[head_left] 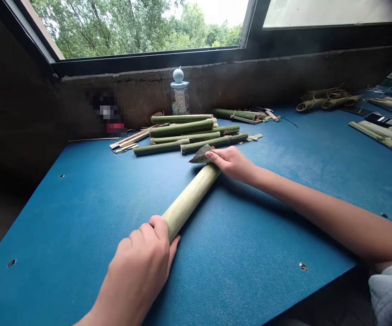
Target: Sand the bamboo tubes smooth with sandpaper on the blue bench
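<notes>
A pale, peeled bamboo stalk (194,194) slants across the middle of the blue table. Its near end is wrapped by the fingers of my left hand (144,253), with the thumb along the right side. At the far end, my right hand (233,164) is closed on a stone flake (201,155), grey, mottled and pointed to the left. The flake lies just over the stalk's far end; whether its edge touches the bamboo I cannot tell. Part of the flake is hidden under my thumb and fingers.
Several green bamboo lengths (189,136) lie behind the stalk, with split strips (126,142) at their left. A glass bottle with a blue stopper (180,93) stands by the wall. More bamboo tubes (328,102) and strips (386,136) lie right on the blue table (97,203).
</notes>
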`<action>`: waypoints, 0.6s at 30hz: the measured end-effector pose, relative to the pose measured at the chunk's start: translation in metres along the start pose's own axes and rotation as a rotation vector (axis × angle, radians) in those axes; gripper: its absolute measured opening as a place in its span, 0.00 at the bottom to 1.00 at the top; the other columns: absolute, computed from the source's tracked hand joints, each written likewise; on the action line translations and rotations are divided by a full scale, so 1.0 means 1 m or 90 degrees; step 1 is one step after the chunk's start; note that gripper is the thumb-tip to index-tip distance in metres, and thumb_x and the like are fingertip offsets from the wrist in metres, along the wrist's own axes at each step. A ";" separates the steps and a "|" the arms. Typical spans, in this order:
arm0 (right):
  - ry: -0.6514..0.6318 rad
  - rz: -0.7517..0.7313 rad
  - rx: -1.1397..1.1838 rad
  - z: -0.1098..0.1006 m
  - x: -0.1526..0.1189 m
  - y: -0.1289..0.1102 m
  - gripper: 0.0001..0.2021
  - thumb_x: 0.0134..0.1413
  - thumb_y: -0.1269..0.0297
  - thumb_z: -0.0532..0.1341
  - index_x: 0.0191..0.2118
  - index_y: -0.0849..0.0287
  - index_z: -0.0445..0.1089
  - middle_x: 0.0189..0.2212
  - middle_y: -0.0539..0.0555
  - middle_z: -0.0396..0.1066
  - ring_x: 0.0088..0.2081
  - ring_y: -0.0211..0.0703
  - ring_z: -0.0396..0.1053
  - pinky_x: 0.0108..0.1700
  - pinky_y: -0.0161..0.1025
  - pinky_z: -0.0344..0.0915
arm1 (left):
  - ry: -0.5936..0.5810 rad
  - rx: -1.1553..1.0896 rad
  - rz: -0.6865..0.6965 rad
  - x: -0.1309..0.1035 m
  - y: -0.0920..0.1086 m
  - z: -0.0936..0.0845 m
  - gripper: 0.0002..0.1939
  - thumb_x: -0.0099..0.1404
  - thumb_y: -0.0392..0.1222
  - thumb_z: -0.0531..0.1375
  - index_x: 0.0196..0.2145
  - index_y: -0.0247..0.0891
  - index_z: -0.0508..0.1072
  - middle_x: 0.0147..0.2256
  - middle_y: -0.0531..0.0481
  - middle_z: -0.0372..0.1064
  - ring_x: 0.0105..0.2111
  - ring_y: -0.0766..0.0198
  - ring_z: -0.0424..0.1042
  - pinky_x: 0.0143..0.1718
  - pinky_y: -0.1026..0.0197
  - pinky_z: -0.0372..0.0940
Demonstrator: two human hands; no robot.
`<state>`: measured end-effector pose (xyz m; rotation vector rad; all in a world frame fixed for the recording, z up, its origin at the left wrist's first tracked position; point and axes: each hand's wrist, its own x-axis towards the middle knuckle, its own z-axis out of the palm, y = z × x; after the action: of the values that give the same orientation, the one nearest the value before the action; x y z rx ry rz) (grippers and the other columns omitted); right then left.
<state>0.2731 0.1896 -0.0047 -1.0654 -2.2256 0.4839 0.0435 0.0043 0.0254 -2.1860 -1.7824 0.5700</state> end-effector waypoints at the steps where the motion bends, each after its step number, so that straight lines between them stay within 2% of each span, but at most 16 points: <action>1: -0.013 0.007 0.001 -0.001 0.001 0.000 0.28 0.65 0.43 0.46 0.20 0.58 0.55 0.17 0.46 0.51 0.22 0.34 0.50 0.26 0.36 0.47 | 0.016 0.018 -0.004 -0.002 0.002 0.000 0.27 0.73 0.51 0.36 0.42 0.34 0.70 0.28 0.39 0.69 0.27 0.52 0.73 0.24 0.58 0.56; 2: -0.021 0.003 -0.003 -0.001 0.002 0.000 0.28 0.65 0.43 0.47 0.20 0.58 0.55 0.17 0.46 0.51 0.22 0.34 0.50 0.26 0.36 0.46 | 0.017 0.018 -0.005 -0.002 0.002 -0.001 0.27 0.73 0.51 0.36 0.42 0.34 0.70 0.28 0.39 0.69 0.27 0.52 0.73 0.24 0.58 0.56; 4: -0.020 -0.022 -0.009 0.000 -0.002 0.000 0.27 0.66 0.45 0.47 0.21 0.58 0.56 0.18 0.46 0.53 0.22 0.34 0.51 0.27 0.36 0.48 | -0.028 -0.026 0.002 0.004 -0.005 -0.004 0.26 0.72 0.54 0.37 0.41 0.36 0.69 0.27 0.41 0.70 0.26 0.50 0.73 0.22 0.58 0.54; 8: 0.037 -0.046 -0.006 -0.001 -0.017 -0.002 0.25 0.66 0.46 0.47 0.23 0.59 0.59 0.19 0.47 0.55 0.23 0.35 0.52 0.28 0.35 0.49 | -0.162 -0.180 0.023 0.024 -0.035 -0.010 0.29 0.69 0.64 0.38 0.36 0.41 0.67 0.26 0.46 0.72 0.26 0.49 0.73 0.22 0.57 0.51; 11: 0.049 -0.053 -0.026 -0.006 -0.024 -0.004 0.26 0.67 0.46 0.48 0.23 0.59 0.58 0.18 0.46 0.53 0.22 0.34 0.49 0.27 0.35 0.48 | -0.208 -0.278 0.006 0.034 -0.050 -0.010 0.33 0.65 0.71 0.35 0.32 0.43 0.66 0.26 0.48 0.72 0.28 0.51 0.72 0.24 0.58 0.52; 14: 0.013 -0.045 -0.040 -0.011 -0.021 -0.007 0.26 0.67 0.46 0.47 0.23 0.60 0.62 0.17 0.46 0.53 0.21 0.34 0.50 0.26 0.35 0.48 | -0.210 -0.318 0.022 0.035 -0.051 -0.011 0.32 0.65 0.71 0.37 0.31 0.43 0.66 0.27 0.48 0.72 0.28 0.54 0.71 0.25 0.58 0.53; 18: -0.052 -0.025 -0.094 -0.014 -0.011 -0.012 0.24 0.67 0.51 0.49 0.28 0.61 0.71 0.16 0.47 0.55 0.21 0.34 0.50 0.26 0.35 0.47 | -0.191 -0.258 0.044 0.026 -0.032 -0.018 0.29 0.68 0.64 0.38 0.32 0.40 0.67 0.24 0.47 0.71 0.24 0.55 0.71 0.24 0.58 0.51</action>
<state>0.2807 0.1747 0.0081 -1.0922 -2.3800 0.3578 0.0280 0.0375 0.0516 -2.5466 -2.1400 0.6244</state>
